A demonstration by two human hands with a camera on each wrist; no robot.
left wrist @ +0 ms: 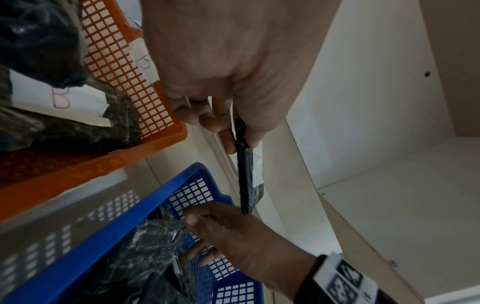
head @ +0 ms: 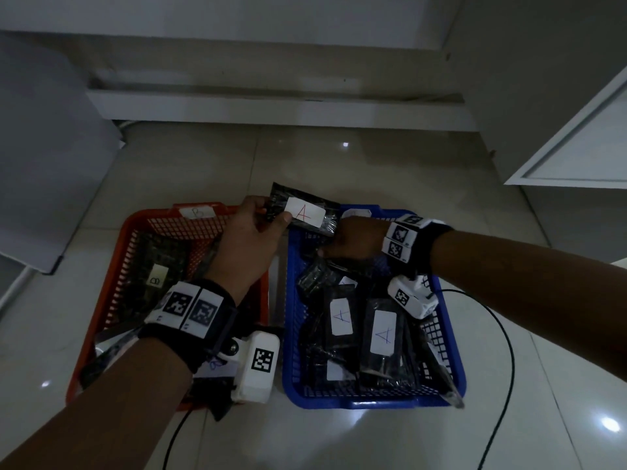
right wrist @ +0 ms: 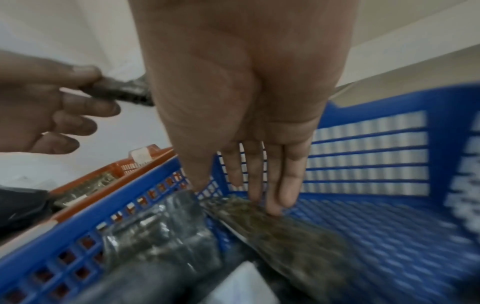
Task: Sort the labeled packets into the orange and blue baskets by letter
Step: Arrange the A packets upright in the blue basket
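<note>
Centrally, left hand (head: 252, 232) pinches an A-labeled packet (head: 305, 213) above blue basket (head: 454, 364); right hand (head: 353, 242), fingers straight, touches packets inside.

Glossy tiled floor (head: 217, 164) carries orange basket (head: 112, 266), blue basket (head: 451, 337) beside; black cable (head: 509, 351) trailing.

At centre frame, a glossy black packet (head: 305, 213) carries a white label with a red "A". Lower left, the orange basket (head: 112, 266) has grid-mesh walls; lower right, the blue basket (head: 451, 337) has the same mesh. Its black packets (head: 380, 337) bear white labels lettered in blue. Wrist bands (head: 190, 308) show black-and-white square codes. The floor (head: 339, 171) is pale glossy tile.
</note>
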